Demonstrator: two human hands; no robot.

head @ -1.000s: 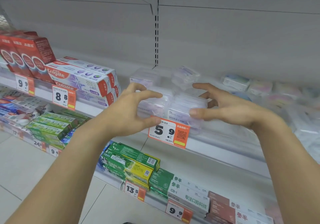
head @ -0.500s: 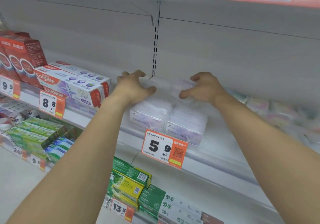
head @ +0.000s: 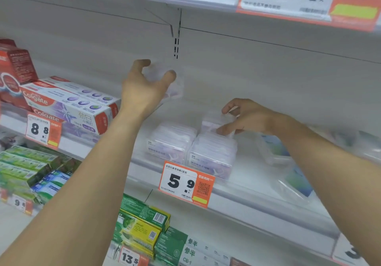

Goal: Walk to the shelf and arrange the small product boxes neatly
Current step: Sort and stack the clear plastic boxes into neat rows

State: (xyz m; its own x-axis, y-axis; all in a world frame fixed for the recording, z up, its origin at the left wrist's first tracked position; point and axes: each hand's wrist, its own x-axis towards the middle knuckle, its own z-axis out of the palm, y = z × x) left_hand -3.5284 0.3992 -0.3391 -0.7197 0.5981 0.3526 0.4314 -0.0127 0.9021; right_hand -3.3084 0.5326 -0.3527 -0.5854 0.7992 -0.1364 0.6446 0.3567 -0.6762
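Change: both hands were low over the rear boxes half a second ago; since then the left hand (head: pixel 144 89) has come up clear of the shelf with a clear box, while the right has dropped onto another box behind the front row.
Nearest, lower shelf: green and yellow cartons (head: pixel 142 222) sit below the price tag (head: pixel 186 184), which is clipped to the shelf edge (head: pixel 257 198).
Front row: two clear boxes (head: pixel 191 149) stand side by side just behind the tag, touching and facing out. These look tidy already.
Right hand: right hand (head: pixel 245 116), fingers and thumb curled round a small rear box (head: pixel 212 121) that sits right behind the front pair. Its grip is closed on the box, which looks tilted, though blur makes that unsure.
Left hand: raised well above the row, grip partly closed, thumb and fingers pinching a lifted box (head: pixel 174 87). That box is in the air, near the back panel and touching nothing else.
Left side: toothpaste cartons (head: pixel 68 105) lie stacked beside the boxes, untouched.
Far right: loose packs (head: pixel 274 148) lie scattered and blurred; how they lie cannot be told.
Progress: I'd judge it about midway. Walking is done and the front pair is set; the two held boxes still need placing squarely, and the right-hand clutter remains.
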